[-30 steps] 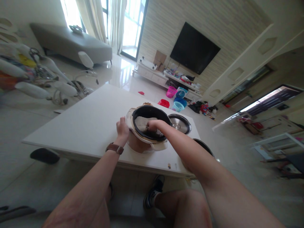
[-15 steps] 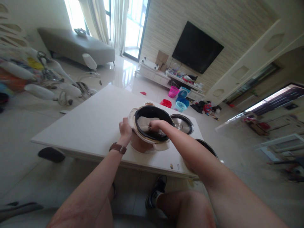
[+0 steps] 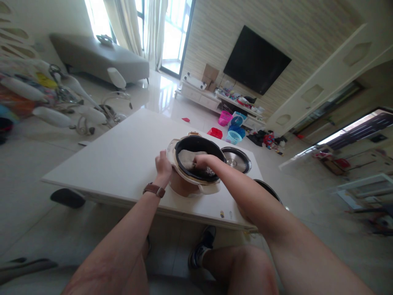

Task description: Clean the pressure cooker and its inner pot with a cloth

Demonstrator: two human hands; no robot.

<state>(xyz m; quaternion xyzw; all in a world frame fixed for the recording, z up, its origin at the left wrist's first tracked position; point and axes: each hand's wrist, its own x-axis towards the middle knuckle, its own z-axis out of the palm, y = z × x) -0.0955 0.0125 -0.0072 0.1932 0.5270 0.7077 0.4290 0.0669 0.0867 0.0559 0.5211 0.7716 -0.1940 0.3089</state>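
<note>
An electric cooker (image 3: 184,185) with a pale rim, a brownish body and a dark inside stands on the white table (image 3: 116,151). My left hand (image 3: 163,164) is closed on the left side of its rim, by the handle. Inside the cooker, my right hand (image 3: 202,162) is shut on a greyish cloth (image 3: 186,159) that lies spread against the inner wall. A patterned white patch of the cloth shows under the wrist. The fingertips of my right hand are partly hidden. Beside the cooker on the right lies a round metal lid (image 3: 236,159) with a dark edge.
A dark round pan or pot (image 3: 267,189) at the table's right edge is partly covered by my right arm. Two small bits (image 3: 222,214) lie near the front edge. Beyond the table, a red basin (image 3: 215,132), a pink basket (image 3: 225,118) and a light-blue basket (image 3: 233,137) stand on the floor.
The view has shifted very slightly. Both hands stay at the cooker, and the cloth in my right hand looks nearly the same.
</note>
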